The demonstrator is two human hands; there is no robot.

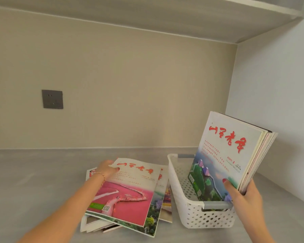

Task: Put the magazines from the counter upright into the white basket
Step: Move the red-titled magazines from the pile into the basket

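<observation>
A white perforated basket (186,204) with grey handles stands on the grey counter at the right. Several magazines (232,151) stand upright in it, leaning right, the front one white with red lettering. My right hand (244,195) grips their lower right edge, thumb on the front cover. Left of the basket lies a loose pile of magazines (158,207). Its top magazine (128,190) has a pink cover and is tilted up at its far left corner, where my left hand (106,170) grips it.
The grey counter (33,181) runs back to a beige wall with a dark socket plate (52,99). A white side wall stands close on the basket's right. A shelf underside (165,18) hangs overhead.
</observation>
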